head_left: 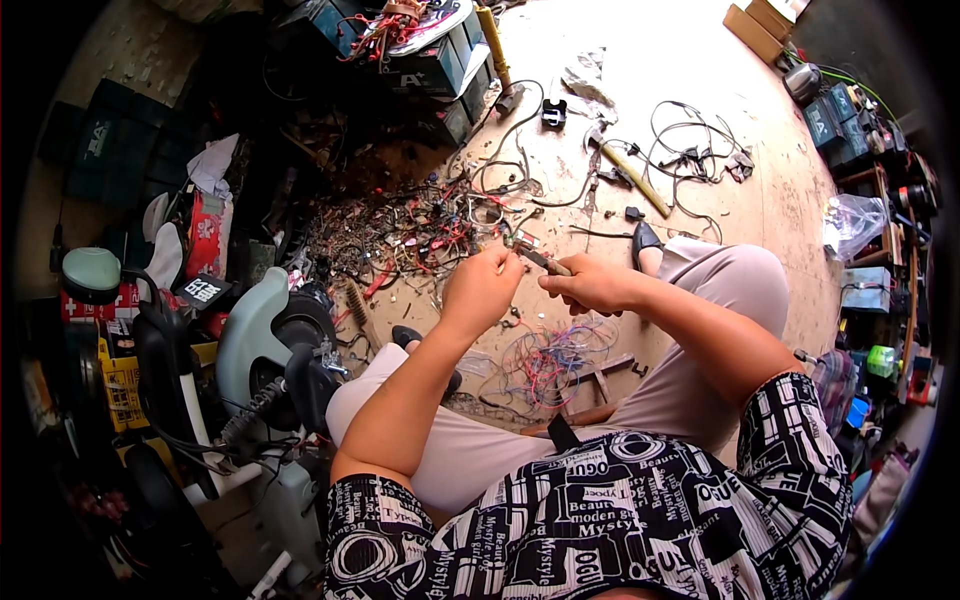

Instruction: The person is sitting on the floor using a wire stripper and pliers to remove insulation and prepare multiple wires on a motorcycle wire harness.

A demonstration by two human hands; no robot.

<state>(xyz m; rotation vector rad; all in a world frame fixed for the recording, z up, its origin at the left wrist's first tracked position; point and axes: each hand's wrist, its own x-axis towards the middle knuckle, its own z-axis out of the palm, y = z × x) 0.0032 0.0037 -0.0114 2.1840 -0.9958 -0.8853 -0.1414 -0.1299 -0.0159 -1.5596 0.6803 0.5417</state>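
My right hand is closed round a slim knife-like tool, whose narrow end points left and away from me. Just beside that end, my left hand is in a pinch. Whatever sits in its fingertips is too small to tell. Beyond both hands lies a heap of wire scraps and small debris on the floor. A tangle of thin coloured wires lies between my legs.
A hammer and looped black cables lie ahead to the right. Stacked battery cases stand at the far side. A grey-green machine with a wheel guard stands close on the left, and cluttered shelves line the right.
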